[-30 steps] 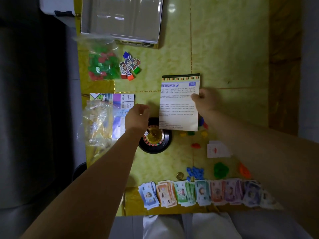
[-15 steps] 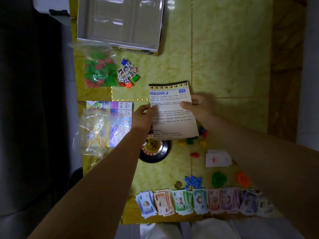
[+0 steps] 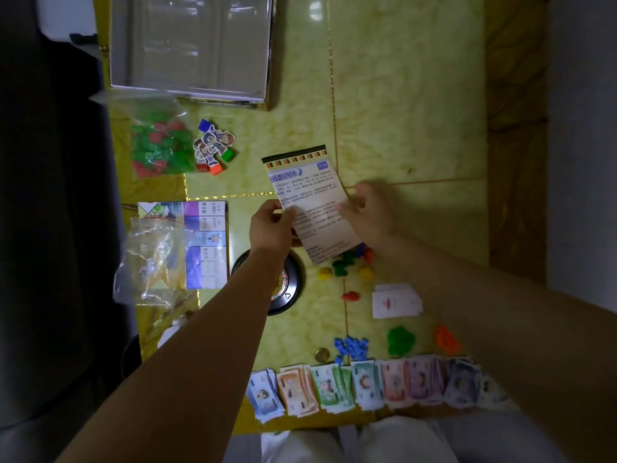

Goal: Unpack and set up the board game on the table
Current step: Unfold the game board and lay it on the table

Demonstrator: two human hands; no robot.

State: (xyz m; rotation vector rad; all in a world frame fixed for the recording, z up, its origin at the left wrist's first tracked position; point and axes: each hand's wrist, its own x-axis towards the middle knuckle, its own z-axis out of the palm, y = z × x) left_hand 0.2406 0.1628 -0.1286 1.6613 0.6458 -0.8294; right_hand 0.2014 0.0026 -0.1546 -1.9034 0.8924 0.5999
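I hold a printed instruction sheet (image 3: pixel 305 195) above the middle of the yellow table (image 3: pixel 400 111). My left hand (image 3: pixel 272 225) pinches its left edge and my right hand (image 3: pixel 365 212) grips its right edge, blurred. Below the sheet sits a black roulette wheel (image 3: pixel 287 285), partly hidden by my left forearm. The folded game board (image 3: pixel 203 242) lies at the left under a crumpled clear bag (image 3: pixel 153 259). Stacks of play money (image 3: pixel 360 385) line the near edge. The empty box (image 3: pixel 190 45) stands at the far left.
A bag of red and green houses (image 3: pixel 157 148) and cardboard character pawns (image 3: pixel 213 148) lie near the box. Coloured tokens (image 3: pixel 347 265), white cards (image 3: pixel 395 300), blue pieces (image 3: pixel 352 347), a green piece (image 3: pixel 400 340), an orange piece (image 3: pixel 445 340) and a coin (image 3: pixel 322 355) lie near the money.
My left hand rose from the roulette wheel and took the sheet's left edge. The sheet tilted and shifted left, now held by both hands.
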